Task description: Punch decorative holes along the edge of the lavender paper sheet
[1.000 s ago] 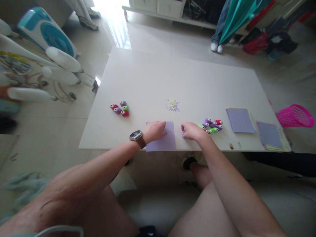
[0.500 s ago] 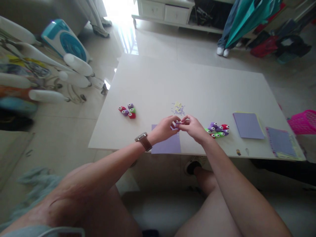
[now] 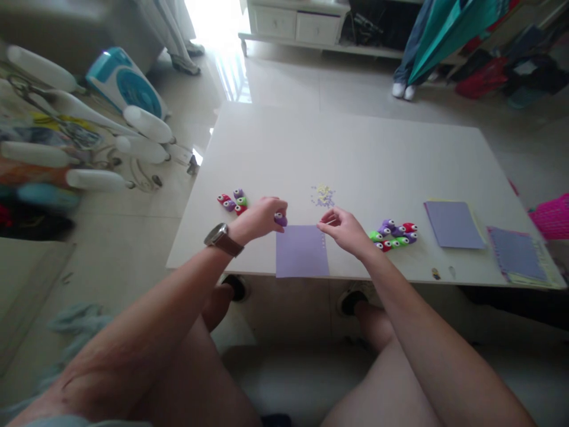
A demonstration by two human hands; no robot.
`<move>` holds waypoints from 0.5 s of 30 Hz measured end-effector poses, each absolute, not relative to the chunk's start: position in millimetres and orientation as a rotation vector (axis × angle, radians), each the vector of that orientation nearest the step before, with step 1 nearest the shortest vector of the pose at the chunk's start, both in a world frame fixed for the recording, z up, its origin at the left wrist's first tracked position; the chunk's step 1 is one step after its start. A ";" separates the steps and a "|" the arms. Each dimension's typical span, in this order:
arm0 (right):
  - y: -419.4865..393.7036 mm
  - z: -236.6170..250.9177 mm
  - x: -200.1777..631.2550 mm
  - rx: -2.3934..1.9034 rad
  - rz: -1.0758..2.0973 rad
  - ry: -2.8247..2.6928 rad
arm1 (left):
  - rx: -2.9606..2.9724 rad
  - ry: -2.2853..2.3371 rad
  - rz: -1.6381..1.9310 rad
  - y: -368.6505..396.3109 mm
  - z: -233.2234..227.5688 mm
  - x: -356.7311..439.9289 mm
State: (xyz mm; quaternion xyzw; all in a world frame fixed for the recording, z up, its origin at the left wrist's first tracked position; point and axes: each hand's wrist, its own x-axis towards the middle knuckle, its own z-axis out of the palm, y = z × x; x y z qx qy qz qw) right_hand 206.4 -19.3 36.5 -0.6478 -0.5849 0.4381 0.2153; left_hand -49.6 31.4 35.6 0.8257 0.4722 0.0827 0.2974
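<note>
Item: small purple plastic paper punch (image 3: 280, 219), pinched in the fingers of the left hand (image 3: 260, 217), held just above the white rectangular tabletop (image 3: 355, 148), beside the top left corner of the sheet; a brown-strapped wristwatch (image 3: 221, 238) is worn on that wrist.

Item: lilac paper sheet (image 3: 301, 251), laid flat at the near table edge. A row of punched holes is seen along its right edge. That edge's top corner is touched by the right hand (image 3: 344, 229), fingers loosely curled, nothing gripped; the sheet is judged to be steadied so.

Item: small heap of lilac and yellow paper chips (image 3: 323, 195), lying just beyond the sheet.

Item: cluster of five small punches, red, purple, green (image 3: 233, 201), set left of the left hand.

Item: larger cluster of like punches (image 3: 393, 233), set right of the right hand, within reach.

Item: two stacks of lilac paper (image 3: 453, 224), placed further right.
</note>
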 end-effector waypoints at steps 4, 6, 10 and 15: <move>-17.3 42.8 214.9 -2.042 0.900 -1.841 | 2.168 1.412 0.087 41.6 30.8 -85.0; -16.7 45.6 218.4 -2.153 0.775 -1.939 | 2.137 1.473 0.004 43.8 26.9 -99.3; -16.7 47.1 220.6 -2.232 0.727 -2.040 | 2.189 1.519 -0.116 44.7 19.4 -120.7; -17.2 42.2 220.5 -2.244 0.711 -2.115 | 2.290 1.608 -0.160 43.3 14.1 -131.0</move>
